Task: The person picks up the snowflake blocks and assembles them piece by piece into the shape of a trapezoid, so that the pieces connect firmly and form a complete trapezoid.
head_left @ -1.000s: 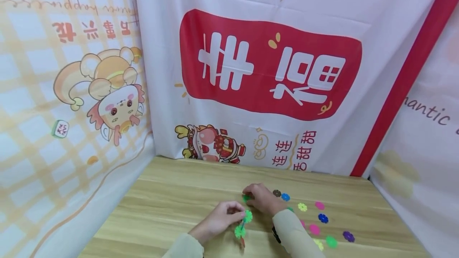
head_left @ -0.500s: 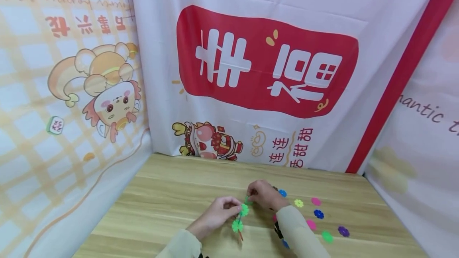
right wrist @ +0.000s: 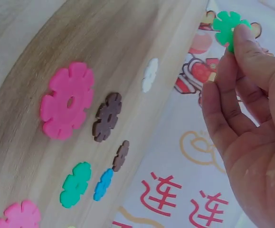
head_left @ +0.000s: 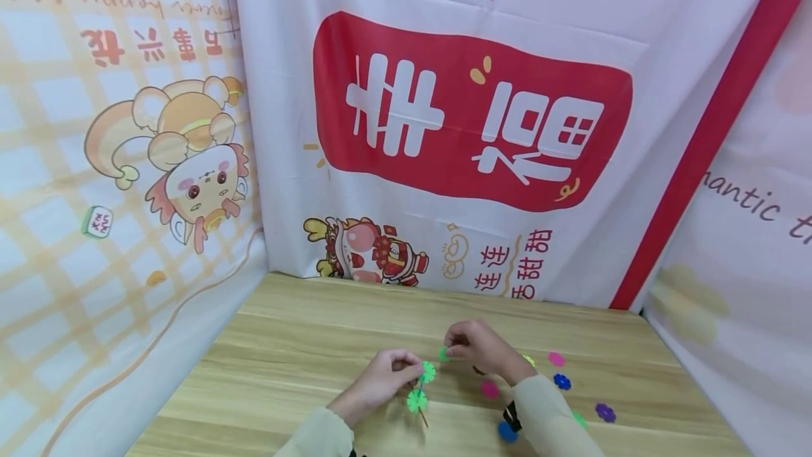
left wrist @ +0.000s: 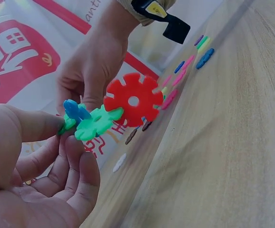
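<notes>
My left hand (head_left: 380,383) (left wrist: 37,175) pinches a chain of joined snowflake discs (head_left: 421,390): a blue one (left wrist: 75,110), green ones (left wrist: 95,122) and a red one (left wrist: 133,100) at the free end. My right hand (head_left: 478,352) (right wrist: 251,123) pinches a single green disc (right wrist: 228,26) (head_left: 443,355) at its fingertips, held above the table just right of the chain's top. The two hands are close together but the green disc stands apart from the chain.
Loose discs lie on the wooden table (head_left: 304,358) right of my hands: pink (head_left: 490,389) (right wrist: 66,100), blue (head_left: 561,381), purple (head_left: 605,412), brown (right wrist: 107,117), white (right wrist: 150,74) and teal (right wrist: 75,184). Printed cloth banners (head_left: 469,125) wall the table at the back and sides.
My right hand has lifted a green disc off the table and brought it toward the chain. The left hand has raised the chain slightly. The head view has shifted a little.
</notes>
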A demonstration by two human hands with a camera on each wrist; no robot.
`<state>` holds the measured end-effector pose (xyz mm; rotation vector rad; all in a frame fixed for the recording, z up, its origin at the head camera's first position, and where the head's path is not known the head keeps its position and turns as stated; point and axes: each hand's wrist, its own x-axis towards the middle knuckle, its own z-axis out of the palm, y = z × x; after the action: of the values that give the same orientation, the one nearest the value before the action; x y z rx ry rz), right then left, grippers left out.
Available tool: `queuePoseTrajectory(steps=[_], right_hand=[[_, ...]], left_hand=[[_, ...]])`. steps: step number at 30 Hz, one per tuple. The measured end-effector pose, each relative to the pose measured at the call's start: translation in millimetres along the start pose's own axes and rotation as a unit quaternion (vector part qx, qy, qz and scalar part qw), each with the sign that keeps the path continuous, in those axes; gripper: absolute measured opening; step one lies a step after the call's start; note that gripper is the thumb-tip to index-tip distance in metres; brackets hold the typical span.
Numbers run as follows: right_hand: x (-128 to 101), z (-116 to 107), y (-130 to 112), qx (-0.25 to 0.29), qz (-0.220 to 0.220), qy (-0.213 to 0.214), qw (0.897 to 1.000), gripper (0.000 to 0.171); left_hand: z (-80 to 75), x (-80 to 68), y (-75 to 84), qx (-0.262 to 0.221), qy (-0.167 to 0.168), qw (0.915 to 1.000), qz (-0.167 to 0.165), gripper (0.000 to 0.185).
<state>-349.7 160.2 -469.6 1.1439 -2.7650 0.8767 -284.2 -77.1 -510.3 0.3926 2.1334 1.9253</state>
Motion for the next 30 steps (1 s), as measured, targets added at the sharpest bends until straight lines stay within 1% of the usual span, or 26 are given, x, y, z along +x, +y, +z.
queuePoseTrajectory(steps=[4,7,11,17,22,27,30], right_hand=[[-5.3,-4.3,-7.6,0.012,-0.014,0.005,1.000,0.007],[-8.7,-6.4,-13.6,0.032,-0.024,0.009,0.999,0.006],[-13.7,-7.7,-20.4,0.063,-0.024,0.013,0.998,0.007],[-19.3,-4.1,-24.2,0.073,-0.032,0.034,0.996,0.006],[-23.1,2.0,-23.7,0.082,-0.052,0.048,0.994,0.008],[-23.6,10.6,-24.4,0.086,-0.073,0.076,0.991,0.007],[-23.2,16.4,-26.0,0.085,-0.090,0.103,0.987,0.008]], left_hand=[[0.2,-0.6,0.8,-0.003,-0.003,1.0000,-0.001,0.023],[0.4,-0.9,0.5,-0.005,-0.004,1.0000,0.000,0.023],[0.4,-0.7,0.7,-0.012,-0.006,0.9999,0.000,0.024],[1.0,0.0,1.7,-0.012,-0.007,0.9999,0.001,0.024],[2.0,-0.4,1.8,-0.009,-0.007,0.9999,0.005,0.023],[2.4,-2.3,1.2,-0.016,-0.009,0.9998,0.012,0.021],[2.9,-3.5,-0.4,-0.017,0.000,0.9998,0.015,0.021]])
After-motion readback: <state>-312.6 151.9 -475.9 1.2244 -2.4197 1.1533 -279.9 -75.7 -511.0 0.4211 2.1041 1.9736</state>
